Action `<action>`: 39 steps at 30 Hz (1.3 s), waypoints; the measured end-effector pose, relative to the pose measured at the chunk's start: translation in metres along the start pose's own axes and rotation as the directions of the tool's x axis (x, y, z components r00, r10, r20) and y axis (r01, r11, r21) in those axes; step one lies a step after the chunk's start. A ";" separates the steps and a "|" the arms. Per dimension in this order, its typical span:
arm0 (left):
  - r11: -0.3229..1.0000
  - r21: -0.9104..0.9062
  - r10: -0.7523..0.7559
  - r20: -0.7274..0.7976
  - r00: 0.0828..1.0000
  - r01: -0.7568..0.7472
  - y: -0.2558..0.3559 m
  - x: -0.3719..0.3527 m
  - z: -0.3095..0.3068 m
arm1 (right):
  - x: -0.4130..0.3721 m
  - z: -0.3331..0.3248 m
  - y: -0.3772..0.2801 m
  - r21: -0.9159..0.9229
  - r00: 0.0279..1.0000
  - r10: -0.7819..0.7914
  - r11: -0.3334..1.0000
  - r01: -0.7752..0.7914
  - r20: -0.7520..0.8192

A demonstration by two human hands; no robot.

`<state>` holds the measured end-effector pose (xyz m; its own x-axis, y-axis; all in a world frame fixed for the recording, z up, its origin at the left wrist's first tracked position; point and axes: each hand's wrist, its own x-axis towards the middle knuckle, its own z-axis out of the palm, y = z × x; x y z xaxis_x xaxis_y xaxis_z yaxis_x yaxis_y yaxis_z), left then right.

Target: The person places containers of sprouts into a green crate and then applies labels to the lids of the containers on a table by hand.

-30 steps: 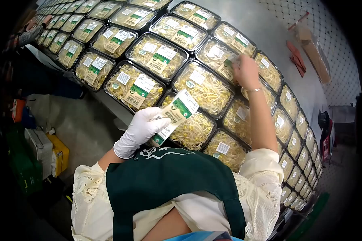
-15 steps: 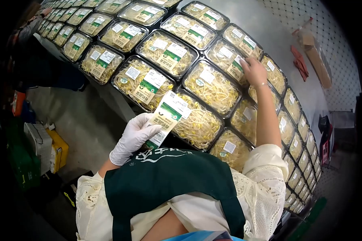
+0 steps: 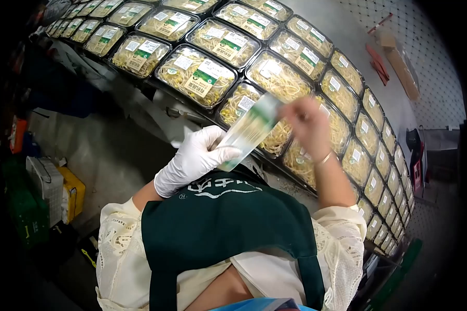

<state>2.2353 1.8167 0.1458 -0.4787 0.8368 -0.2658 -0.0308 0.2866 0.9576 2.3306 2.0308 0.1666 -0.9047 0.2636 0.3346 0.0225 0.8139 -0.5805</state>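
A grey table [image 3: 355, 31] curves from the far left round to the near right. Rows of clear-lidded sprout trays [image 3: 196, 75] cover much of it; those on the far left carry green-and-cream bands, while many towards the near right show only small white stickers. The person wears a dark green apron [image 3: 223, 223] at the near side. On the floor at the left is a yellow crate [image 3: 73, 193]. The left hand [image 3: 197, 158], in a white glove, pinches the near end of a label strip [image 3: 249, 127] between thumb and fingers. The strip is tilted, above the nearest trays. The bare right hand [image 3: 307, 124] is at the strip's far end, too blurred to tell whether its fingers pinch anything. A thin bracelet [image 3: 325, 158] circles its wrist.
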 end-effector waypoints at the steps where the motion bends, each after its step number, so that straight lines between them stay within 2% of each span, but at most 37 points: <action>1: 0.997 -0.058 -0.039 0.049 0.998 0.042 -0.006 -0.006 0.002 | 0.012 -0.013 0.018 -0.108 0.992 0.119 0.987 -0.123 -0.046; 2: 0.990 -0.117 -0.073 0.095 0.993 0.084 -0.013 -0.011 0.003 | 0.023 -0.022 0.038 -0.142 0.982 0.175 0.973 -0.184 -0.073; 3: 0.876 -0.345 -0.235 0.306 0.922 0.338 -0.022 -0.017 -0.001 | 0.032 -0.025 0.055 -0.171 0.969 0.226 0.955 -0.240 -0.101; 5: 0.921 -0.263 -0.241 0.197 0.951 0.287 -0.042 -0.028 0.004 | 0.037 -0.003 0.084 -0.429 0.975 0.209 0.877 -0.218 -0.070; 7: 0.933 -0.253 -0.225 0.141 0.964 0.255 -0.046 -0.040 0.001 | 0.027 0.030 0.124 -0.670 0.989 0.147 0.731 -0.130 -0.031; 9: 0.943 -0.241 -0.213 0.087 0.973 0.228 -0.049 -0.050 0.001 | 0.017 0.033 0.110 -0.791 0.983 0.094 0.584 -0.182 -0.157; 11: 0.893 -0.448 -0.040 0.019 0.999 0.045 -0.053 -0.063 0.005 | 0.004 0.033 0.077 -0.757 0.971 0.014 0.624 -0.195 -0.238; 12: 0.843 -0.538 0.000 -0.018 1.000 -0.010 -0.051 -0.067 0.010 | -0.002 0.027 0.032 -0.436 0.967 0.244 0.864 -0.252 -0.076; 13: 0.846 -0.534 0.002 -0.015 1.000 -0.010 -0.051 -0.072 0.010 | -0.021 0.035 0.012 0.068 0.916 0.367 0.922 -0.381 0.160; 14: 0.856 -0.517 0.000 0.011 1.000 0.006 -0.051 -0.076 0.010 | -0.039 0.039 -0.002 0.376 0.897 0.113 0.880 -0.290 0.428; 15: 0.865 -0.502 0.000 0.037 0.999 0.018 -0.051 -0.079 0.010 | -0.053 0.036 -0.048 0.620 0.880 0.014 0.704 -0.346 0.476; 16: 0.932 -0.360 -0.011 0.086 0.996 0.041 -0.051 -0.082 0.004 | -0.067 0.043 -0.062 0.506 0.879 0.056 0.799 -0.324 0.474; 17: 0.976 -0.210 -0.031 0.132 0.991 0.058 -0.048 -0.086 -0.003 | -0.077 0.048 -0.073 0.397 0.911 0.068 0.885 -0.244 0.408; 18: 0.982 -0.141 0.126 -0.018 0.992 -0.127 -0.043 -0.090 0.002 | -0.085 0.052 -0.082 0.401 0.922 0.055 0.889 -0.220 0.383; 19: 0.953 -0.043 0.290 -0.153 0.945 -0.300 -0.034 -0.091 0.011 | -0.091 0.056 -0.090 0.406 0.934 0.041 0.893 -0.194 0.356; 20: 0.912 -0.353 0.177 -0.118 0.977 -0.208 -0.034 -0.093 0.016 | -0.098 0.060 -0.100 0.414 0.935 0.082 0.881 -0.230 0.345; 21: 0.911 -0.342 0.199 -0.124 0.972 -0.230 -0.047 -0.094 0.018 | -0.102 0.061 -0.107 0.422 0.935 0.122 0.867 -0.264 0.334; 22: 0.966 -0.212 0.134 -0.077 0.988 -0.147 -0.050 -0.095 0.016 | -0.104 0.060 -0.107 0.339 0.965 0.102 0.923 -0.183 0.243; 23: 0.995 -0.074 0.061 -0.040 0.997 -0.064 -0.051 -0.097 0.015 | -0.100 0.056 -0.094 0.220 0.995 -0.042 0.975 0.020 0.096; 24: 0.997 0.072 -0.010 -0.032 0.999 0.012 -0.046 -0.101 0.015 | -0.090 0.047 -0.092 0.070 0.993 0.116 0.991 -0.116 0.003; 25: 0.992 -0.115 0.050 -0.004 0.999 -0.050 -0.058 -0.103 0.020 | -0.074 0.038 -0.077 -0.060 0.980 0.174 0.982 -0.180 -0.094; 26: 0.988 -0.154 -0.002 0.045 0.999 0.009 -0.067 -0.106 0.020 | -0.058 0.030 -0.052 -0.221 0.977 0.191 0.953 -0.208 -0.097; 27: 0.980 -0.190 -0.049 0.093 0.994 0.066 -0.074 -0.109 0.017 | -0.045 0.025 -0.032 -0.105 0.965 0.262 0.959 -0.264 -0.033; 28: 0.972 -0.185 -0.123 0.126 0.984 0.145 -0.071 -0.114 0.013 | -0.034 0.029 -0.004 -0.304 0.984 0.173 0.935 -0.180 -0.050; 29: 0.957 -0.230 -0.162 0.082 0.983 0.177 -0.067 -0.118 0.013 | -0.033 0.038 0.007 -0.304 0.984 0.168 0.936 -0.176 -0.052; 31: 0.918 -0.334 -0.191 0.097 0.977 0.212 -0.072 -0.125 0.015 | -0.035 0.056 0.025 -0.573 0.997 0.079 0.818 -0.051 0.023; 32: 0.919 -0.333 -0.193 0.094 0.977 0.213 -0.076 -0.125 0.016 | -0.041 0.065 0.023 -0.637 0.999 -0.029 0.770 0.004 -0.029; 33: 0.921 -0.336 -0.176 0.085 0.981 0.195 -0.081 -0.126 0.018 | -0.046 0.065 0.024 -0.635 0.999 -0.028 0.773 0.003 -0.029; 35: 0.923 -0.342 -0.161 0.078 0.984 0.178 -0.081 -0.127 0.024 | -0.066 0.059 0.011 -0.712 0.970 -0.128 0.700 -0.059 -0.206; 36: 0.899 -0.426 -0.110 0.013 0.994 0.105 -0.078 -0.129 0.031 | -0.083 0.055 -0.005 -0.328 0.988 0.099 0.935 -0.132 -0.115; 37: 0.864 -0.502 -0.063 -0.057 0.996 0.026 -0.077 -0.129 0.037 | -0.102 0.051 -0.024 0.107 0.963 0.261 0.958 -0.267 0.064; 38: 0.884 -0.468 -0.017 -0.045 0.999 -0.006 -0.078 -0.128 0.038 | -0.117 0.048 -0.048 0.415 0.942 0.204 0.858 -0.304 0.268; 39: 0.885 -0.466 -0.015 -0.037 0.999 -0.004 -0.078 -0.126 0.038 | -0.129 0.046 -0.068 0.662 0.901 0.074 0.654 -0.367 0.427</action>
<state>2.3311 1.7063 0.1009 -0.5102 0.8145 -0.2761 -0.4348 0.0327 0.8999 2.4265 1.9177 0.1292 -0.9954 0.0762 -0.0585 0.0655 0.0929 -0.9935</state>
